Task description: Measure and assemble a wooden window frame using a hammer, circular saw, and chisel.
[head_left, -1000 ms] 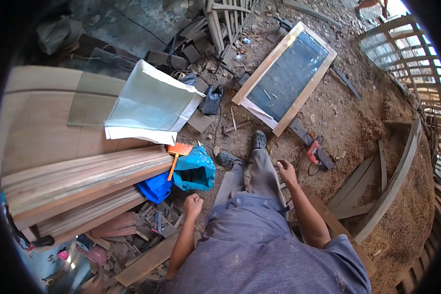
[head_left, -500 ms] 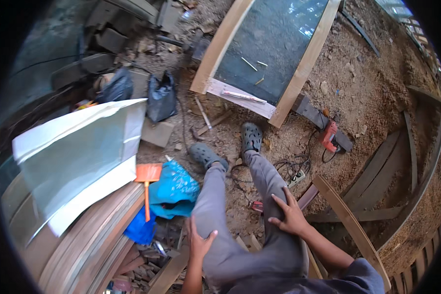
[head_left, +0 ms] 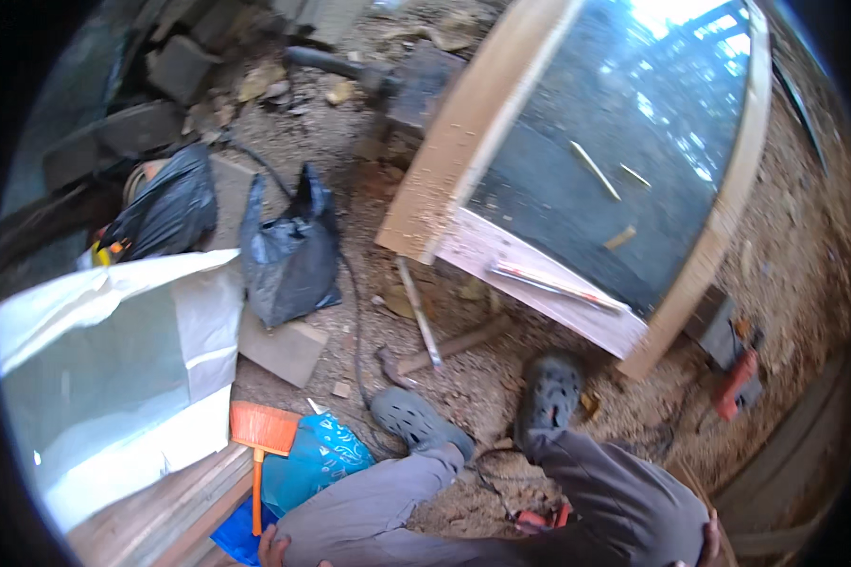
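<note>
grey trousers (head_left: 619,487) under left hand (head_left: 273,550), right hand (head_left: 711,541), fingers' (head_left: 267,542) spread unclear, wood-framed panel (head_left: 624,142) slanting lengthwise up-right

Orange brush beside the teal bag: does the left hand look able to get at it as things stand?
Probably yes: the left hand, partly cut off by the picture's edge, is at the left knee, near the orange brush, whose handle looks uncovered.

From my end I can read no lettering, number or sign on anything. The slim, red-and-white tube (head_left: 558,287) lying on the pale strip (head_left: 482,240) may carry print (too blurred on my feed to tell). White marks on the turquoise bag (head_left: 314,465) show me a pattern, with no legible words.
</note>
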The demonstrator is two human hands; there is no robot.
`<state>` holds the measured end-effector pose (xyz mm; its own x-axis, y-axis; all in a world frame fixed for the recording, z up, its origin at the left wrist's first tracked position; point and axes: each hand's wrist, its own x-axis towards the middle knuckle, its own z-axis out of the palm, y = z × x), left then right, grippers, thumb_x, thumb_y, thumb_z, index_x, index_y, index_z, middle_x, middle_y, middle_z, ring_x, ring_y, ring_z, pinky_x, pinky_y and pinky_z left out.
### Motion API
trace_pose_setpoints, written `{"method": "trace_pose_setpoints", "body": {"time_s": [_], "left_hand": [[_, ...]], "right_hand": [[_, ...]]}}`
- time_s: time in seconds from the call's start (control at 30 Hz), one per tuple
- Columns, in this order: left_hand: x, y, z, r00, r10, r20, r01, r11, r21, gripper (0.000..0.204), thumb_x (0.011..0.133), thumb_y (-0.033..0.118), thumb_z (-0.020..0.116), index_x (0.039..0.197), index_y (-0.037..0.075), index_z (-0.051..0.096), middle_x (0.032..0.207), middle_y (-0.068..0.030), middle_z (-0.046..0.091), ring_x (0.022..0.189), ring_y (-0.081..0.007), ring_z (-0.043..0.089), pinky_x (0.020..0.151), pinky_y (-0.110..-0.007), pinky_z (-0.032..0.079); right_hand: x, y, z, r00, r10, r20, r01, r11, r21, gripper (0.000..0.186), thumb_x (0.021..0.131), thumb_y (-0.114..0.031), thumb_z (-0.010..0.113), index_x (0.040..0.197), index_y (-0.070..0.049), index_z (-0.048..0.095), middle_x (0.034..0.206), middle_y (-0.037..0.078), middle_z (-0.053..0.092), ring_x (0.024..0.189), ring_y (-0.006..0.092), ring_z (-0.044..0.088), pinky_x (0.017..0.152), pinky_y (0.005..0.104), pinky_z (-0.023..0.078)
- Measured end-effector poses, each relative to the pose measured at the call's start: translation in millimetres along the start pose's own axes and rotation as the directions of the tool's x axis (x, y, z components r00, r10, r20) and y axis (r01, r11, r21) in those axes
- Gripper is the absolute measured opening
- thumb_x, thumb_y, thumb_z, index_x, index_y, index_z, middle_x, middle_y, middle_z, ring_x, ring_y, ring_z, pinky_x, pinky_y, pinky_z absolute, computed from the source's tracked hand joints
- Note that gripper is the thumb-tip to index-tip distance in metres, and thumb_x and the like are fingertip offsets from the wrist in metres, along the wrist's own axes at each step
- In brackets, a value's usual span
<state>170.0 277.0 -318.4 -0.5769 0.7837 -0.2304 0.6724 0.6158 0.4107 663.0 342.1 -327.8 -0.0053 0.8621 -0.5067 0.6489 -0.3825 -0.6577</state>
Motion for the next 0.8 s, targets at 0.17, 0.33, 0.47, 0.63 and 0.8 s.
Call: {"method": "trace_pose_setpoints", "body": {"time_s": [0.17, 0.33, 0.47, 0.63, 0.8], "left_hand": [[25.9, -21.9, 14.7, 0.965, 0.083, -0.249, -0.066, 0.995, 0.075, 0.056, 0.069, 0.022, 0.082, 0.119, 0.002, 0.063, 0.127, -0.0226, 0.064, 0.117, -0.0392, 0.061, 0.11, -0.053, 0.038], [80.8, 14.0, 43.3, 0.971, 0.0, -0.24, 0.016, 0.998, 0.065, 0.037, 0.072, 0.031, 0.082, 0.104, 0.013, 0.074, 0.117, -0.0023, 0.073, 0.121, -0.0225, 0.063, 0.113, -0.051, 0.032], [55.5, 31.0, 33.3, 0.956, 0.008, -0.292, 0.006, 0.999, 0.048, 0.027, 0.08, 0.036, 0.077, 0.101, 0.018, 0.075, 0.117, 0.0024, 0.072, 0.123, -0.0183, 0.062, 0.115, -0.056, 0.033], [49.0, 46.2, 28.9, 0.956, 0.041, -0.291, -0.068, 0.994, -0.086, 0.03, 0.07, 0.03, 0.081, 0.098, 0.018, 0.075, 0.115, 0.0032, 0.072, 0.121, -0.0206, 0.063, 0.114, -0.055, 0.032], [13.3, 24.0, 13.0, 0.963, 0.105, -0.247, -0.011, 0.936, 0.353, 0.031, 0.074, 0.022, 0.073, 0.102, 0.008, 0.075, 0.098, -0.0091, 0.075, 0.099, -0.0312, 0.071, 0.104, -0.052, 0.044]], "right_hand": [[102.1, -40.6, 55.9, 0.966, -0.248, 0.076, 0.258, 0.95, -0.178, 0.05, 0.085, -0.041, 0.072, 0.124, -0.009, 0.065, 0.123, 0.029, 0.062, 0.121, 0.0452, 0.058, 0.1, 0.0617, 0.047], [159.5, -65.7, 91.3, 0.828, -0.527, 0.193, 0.561, 0.79, -0.247, 0.052, 0.087, -0.042, 0.07, 0.126, -0.009, 0.064, 0.123, 0.029, 0.063, 0.12, 0.0445, 0.059, 0.099, 0.0603, 0.048], [184.7, -83.1, 108.9, 0.651, -0.713, 0.261, 0.758, 0.63, -0.171, 0.053, 0.088, -0.044, 0.068, 0.127, -0.009, 0.063, 0.122, 0.029, 0.063, 0.119, 0.044, 0.059, 0.098, 0.0592, 0.049], [256.3, -62.0, 79.9, -0.143, -0.979, 0.143, 0.977, -0.163, -0.139, 0.054, 0.089, -0.045, 0.066, 0.129, -0.009, 0.063, 0.122, 0.029, 0.064, 0.118, 0.0434, 0.06, 0.097, 0.0579, 0.05], [219.2, -189.0, 105.6, 0.49, -0.601, 0.631, 0.727, 0.681, 0.083, 0.047, 0.076, -0.033, 0.08, 0.114, -0.008, 0.074, 0.119, 0.011, 0.072, 0.12, 0.0363, 0.061, 0.103, 0.0469, 0.049]]}}
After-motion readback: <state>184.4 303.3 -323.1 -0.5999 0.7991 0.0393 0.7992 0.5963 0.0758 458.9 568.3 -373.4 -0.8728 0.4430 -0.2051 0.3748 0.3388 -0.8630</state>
